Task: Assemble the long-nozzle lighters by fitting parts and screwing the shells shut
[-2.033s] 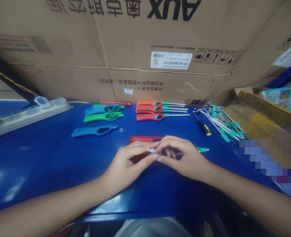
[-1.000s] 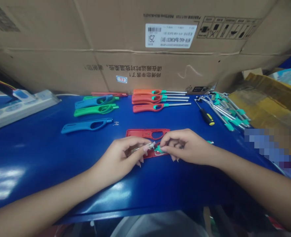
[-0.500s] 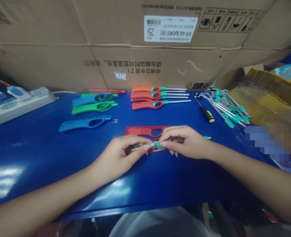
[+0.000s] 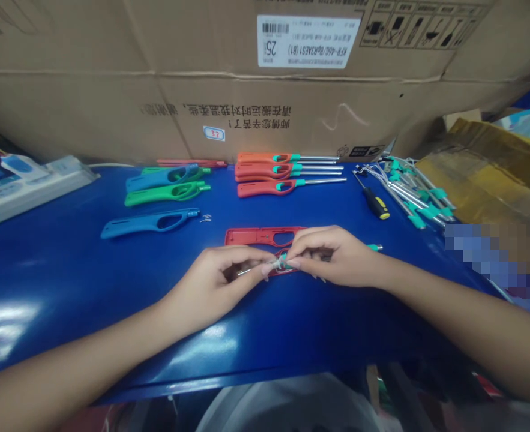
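Note:
My left hand (image 4: 228, 273) pinches a thin metal-and-clear piece (image 4: 274, 263) between thumb and fingers. Close beside it, my right hand (image 4: 332, 258) is closed at the fingertips on a small green part (image 4: 283, 259) with white wire. Both hands are over a red shell half, mostly hidden beneath them. Another red shell half (image 4: 251, 237) lies open just behind the fingers. A silver tip on a green piece (image 4: 375, 247) shows past my right wrist.
Red lighters (image 4: 260, 189) with metal tubes lie behind; blue (image 4: 134, 225) and green (image 4: 156, 195) shells are left. A screwdriver (image 4: 375, 203) and several green-and-metal assemblies (image 4: 420, 198) lie right. A power strip (image 4: 35, 189), a large carton (image 4: 111, 114) and a taped box (image 4: 494, 180) border the blue table (image 4: 111, 312).
The view has shifted slightly, so the scene sits a little higher and further left. My fingertips have moved slightly at the small parts; both hands keep their pinches.

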Motion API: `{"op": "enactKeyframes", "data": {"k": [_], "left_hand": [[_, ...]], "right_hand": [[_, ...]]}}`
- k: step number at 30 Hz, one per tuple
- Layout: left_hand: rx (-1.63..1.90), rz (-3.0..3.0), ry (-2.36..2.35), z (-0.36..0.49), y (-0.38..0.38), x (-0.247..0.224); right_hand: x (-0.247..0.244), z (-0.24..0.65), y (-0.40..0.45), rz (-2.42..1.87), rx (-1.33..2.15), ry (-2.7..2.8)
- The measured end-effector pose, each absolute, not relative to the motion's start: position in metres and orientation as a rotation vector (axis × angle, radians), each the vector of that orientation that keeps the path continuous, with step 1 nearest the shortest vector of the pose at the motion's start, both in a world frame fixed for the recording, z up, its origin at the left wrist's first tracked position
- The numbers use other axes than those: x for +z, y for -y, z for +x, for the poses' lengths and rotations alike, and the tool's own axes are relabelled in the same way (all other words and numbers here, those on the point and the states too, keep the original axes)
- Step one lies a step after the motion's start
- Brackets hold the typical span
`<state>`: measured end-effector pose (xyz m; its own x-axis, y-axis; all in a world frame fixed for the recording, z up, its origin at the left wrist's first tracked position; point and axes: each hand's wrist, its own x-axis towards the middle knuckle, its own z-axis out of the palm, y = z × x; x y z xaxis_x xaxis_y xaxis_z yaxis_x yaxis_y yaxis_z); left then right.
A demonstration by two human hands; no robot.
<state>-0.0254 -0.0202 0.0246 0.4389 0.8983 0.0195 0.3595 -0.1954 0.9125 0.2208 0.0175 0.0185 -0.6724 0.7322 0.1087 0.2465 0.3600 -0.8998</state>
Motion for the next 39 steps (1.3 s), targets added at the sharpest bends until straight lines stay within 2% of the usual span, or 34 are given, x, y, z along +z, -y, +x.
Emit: {"op": "enactKeyframes", "data": {"k": [39], "left_hand": [[0.687, 1.837, -1.115, -0.0245, 0.0205, 0.0248]], "right_hand": [[0.0196, 0.2217, -0.0185, -0.816, 1.248, 2.194]]}}
